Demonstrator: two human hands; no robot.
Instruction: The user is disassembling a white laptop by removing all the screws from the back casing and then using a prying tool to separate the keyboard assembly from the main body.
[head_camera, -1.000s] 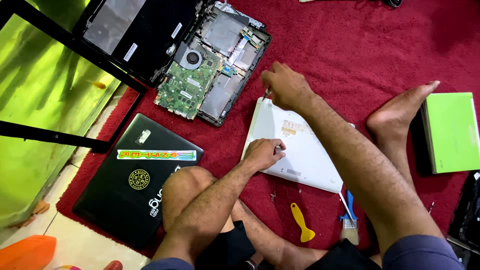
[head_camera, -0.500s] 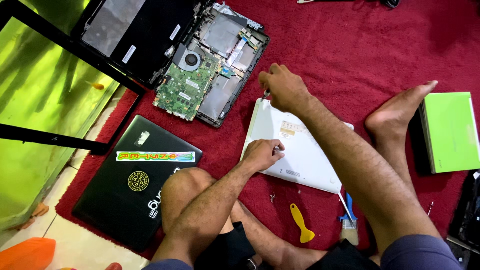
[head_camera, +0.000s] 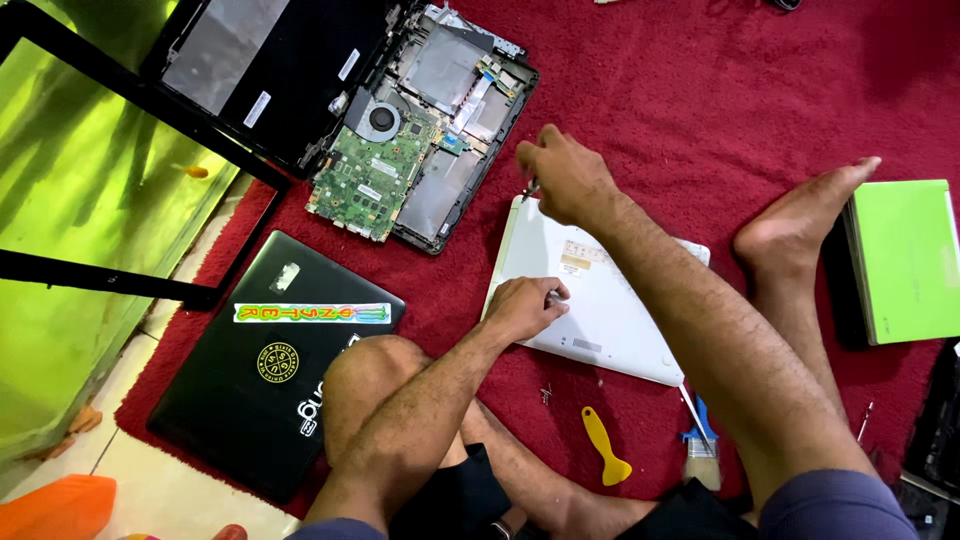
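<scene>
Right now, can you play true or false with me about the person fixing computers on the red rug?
1. The left hand rests on the white laptop. True.
2. The right hand is at the white laptop's far corner, pinching a small tool. True.
3. The yellow pry tool is in the left hand. False: it lies on the red rug.
4. The opened laptop shows a green circuit board. True.
5. The black laptop is open. False: it lies closed.
</scene>
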